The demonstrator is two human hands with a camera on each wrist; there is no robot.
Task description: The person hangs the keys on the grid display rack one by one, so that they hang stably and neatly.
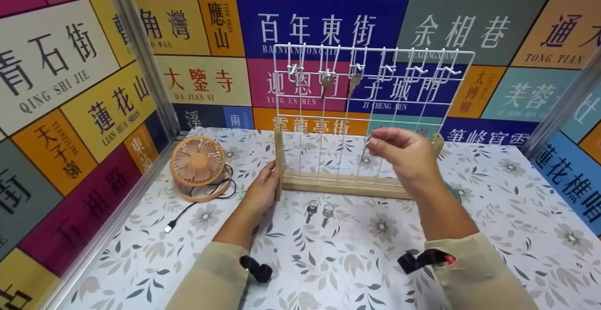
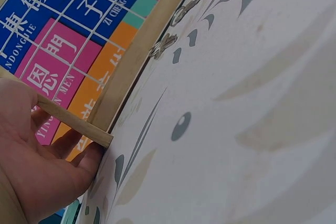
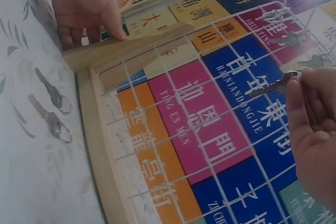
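A white wire grid rack with a wooden base stands upright, hooks along its top. Against its left wooden side post, my left hand grips low down, as the left wrist view also shows. My right hand pinches a metal key between thumb and fingers, in front of the grid and below the hooks. Keys hang from the left hooks, among them one key and another. Two more keys with rings, a left key and a right key, lie before the base.
An orange desk fan with a black cable and USB plug stands left of the rack. The patterned tablecloth covers the table. Behind rises a wall of coloured street-name panels. Hooks on the rack's right side hold nothing.
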